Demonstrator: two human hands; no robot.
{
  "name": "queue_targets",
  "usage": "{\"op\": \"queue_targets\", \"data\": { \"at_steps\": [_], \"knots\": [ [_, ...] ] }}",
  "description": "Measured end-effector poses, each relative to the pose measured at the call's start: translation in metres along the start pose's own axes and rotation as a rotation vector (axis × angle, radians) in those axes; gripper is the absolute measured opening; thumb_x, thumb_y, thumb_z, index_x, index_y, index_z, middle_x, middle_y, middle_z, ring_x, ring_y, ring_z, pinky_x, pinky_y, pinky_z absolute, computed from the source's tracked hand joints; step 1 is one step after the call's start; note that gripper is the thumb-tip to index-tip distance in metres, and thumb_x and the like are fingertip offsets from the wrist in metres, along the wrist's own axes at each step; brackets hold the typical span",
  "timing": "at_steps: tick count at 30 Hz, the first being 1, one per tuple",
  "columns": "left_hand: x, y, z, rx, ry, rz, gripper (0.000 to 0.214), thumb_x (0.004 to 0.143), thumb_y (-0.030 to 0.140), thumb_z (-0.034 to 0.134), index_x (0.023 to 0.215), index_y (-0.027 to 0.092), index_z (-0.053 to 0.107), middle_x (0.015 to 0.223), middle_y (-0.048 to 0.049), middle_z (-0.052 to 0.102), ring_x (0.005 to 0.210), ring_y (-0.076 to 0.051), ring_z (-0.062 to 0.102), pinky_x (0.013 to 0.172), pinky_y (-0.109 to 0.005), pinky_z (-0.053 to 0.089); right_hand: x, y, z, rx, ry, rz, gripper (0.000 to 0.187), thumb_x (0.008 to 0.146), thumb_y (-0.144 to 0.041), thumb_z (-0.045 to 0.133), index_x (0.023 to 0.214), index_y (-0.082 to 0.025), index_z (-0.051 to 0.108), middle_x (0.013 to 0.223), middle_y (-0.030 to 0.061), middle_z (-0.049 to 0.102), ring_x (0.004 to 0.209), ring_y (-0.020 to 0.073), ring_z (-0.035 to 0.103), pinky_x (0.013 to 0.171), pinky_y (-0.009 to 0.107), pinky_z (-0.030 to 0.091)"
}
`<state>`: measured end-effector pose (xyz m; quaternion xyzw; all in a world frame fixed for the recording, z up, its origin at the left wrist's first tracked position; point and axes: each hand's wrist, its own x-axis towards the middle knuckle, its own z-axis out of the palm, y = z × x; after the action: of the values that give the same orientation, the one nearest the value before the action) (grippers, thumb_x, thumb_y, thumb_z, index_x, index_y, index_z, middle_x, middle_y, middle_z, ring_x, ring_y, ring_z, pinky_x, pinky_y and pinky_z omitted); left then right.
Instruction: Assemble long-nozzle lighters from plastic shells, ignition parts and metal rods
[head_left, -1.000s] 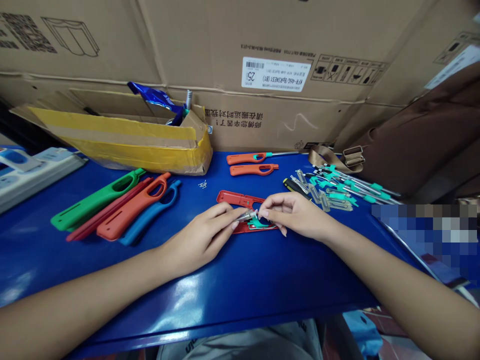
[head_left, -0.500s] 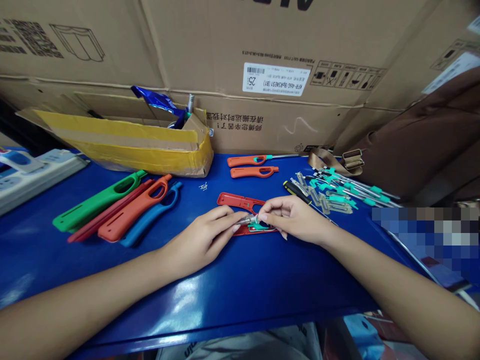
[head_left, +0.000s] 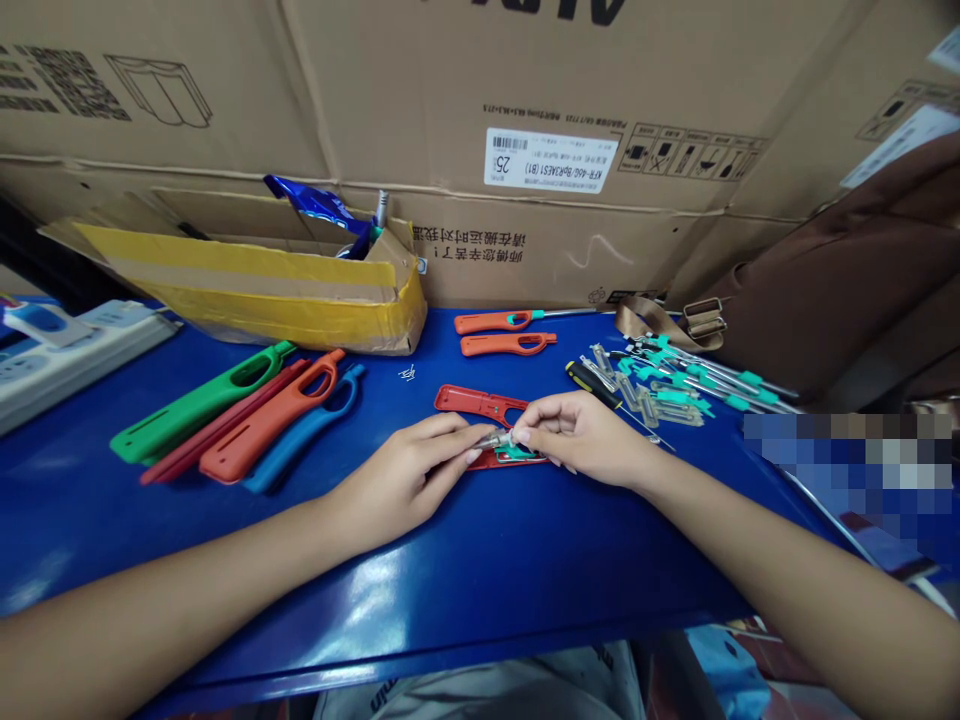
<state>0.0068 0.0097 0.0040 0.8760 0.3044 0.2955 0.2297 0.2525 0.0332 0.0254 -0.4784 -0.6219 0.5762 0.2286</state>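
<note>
My left hand (head_left: 420,470) is closed, thumb and fingers pinching a small clear fuel tank (head_left: 491,440) of a gas lighter. At the tank's right end my right hand (head_left: 581,435) pinches with thumb and forefinger; what lies between those fingertips is too small to make out. Beneath the fingers lies a red lighter casing half (head_left: 484,461) with a teal trigger (head_left: 514,453) in it, partly covered by my hands. Just behind it rests the other red casing half (head_left: 472,401), its inner side up.
Several lighter casings (head_left: 270,425) lie at left before a yellow-taped box (head_left: 300,305). Farther back are an orange lighter (head_left: 491,322) and an orange casing (head_left: 499,344). Right of my hands lie a screwdriver (head_left: 592,382), clear tanks (head_left: 637,395) and metal lighter rods (head_left: 720,370).
My right hand has shifted very slightly, its lower fingers curling in a little. The left hand keeps its pinch on the tank. The view has moved slightly.
</note>
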Motion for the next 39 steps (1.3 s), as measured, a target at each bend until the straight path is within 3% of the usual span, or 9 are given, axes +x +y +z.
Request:
{"op": "queue_targets", "data": {
  "at_steps": [6,15,39],
  "knots": [
    [0.001,0.001,0.001,0.038,0.067,-0.021,0.033,0.104,0.020,0.049,0.134,0.018,0.064,0.105,-0.0075,0.071,0.092,-0.016,0.069,0.082,-0.027,0.056,0.003,0.000,0.000,0.085,0.063,-0.048,0.033,0.073,-0.047,0.082,0.082,-0.017,0.071,0.075,0.0003,0.068,0.065,0.0105,0.057,0.062,0.024,0.043],
    [0.000,0.002,0.001,0.011,0.186,-0.030,0.027,0.101,0.018,0.056,0.124,0.016,0.070,0.110,-0.0079,0.075,0.098,-0.016,0.072,0.088,-0.026,0.058,0.000,-0.001,-0.004,-0.042,0.085,-0.133,0.030,0.080,-0.047,0.075,0.085,-0.018,0.073,0.071,-0.0004,0.062,0.064,0.0122,0.051,0.061,0.027,0.040],
    [0.002,0.004,0.001,-0.019,0.185,-0.030,0.025,0.098,0.014,0.061,0.119,0.015,0.074,0.107,-0.0057,0.078,0.094,-0.014,0.075,0.086,-0.020,0.058,0.002,0.007,0.003,0.026,0.089,-0.102,0.033,0.076,-0.049,0.075,0.082,-0.017,0.069,0.072,0.0008,0.061,0.064,0.0125,0.050,0.060,0.028,0.038]
  ]
}}
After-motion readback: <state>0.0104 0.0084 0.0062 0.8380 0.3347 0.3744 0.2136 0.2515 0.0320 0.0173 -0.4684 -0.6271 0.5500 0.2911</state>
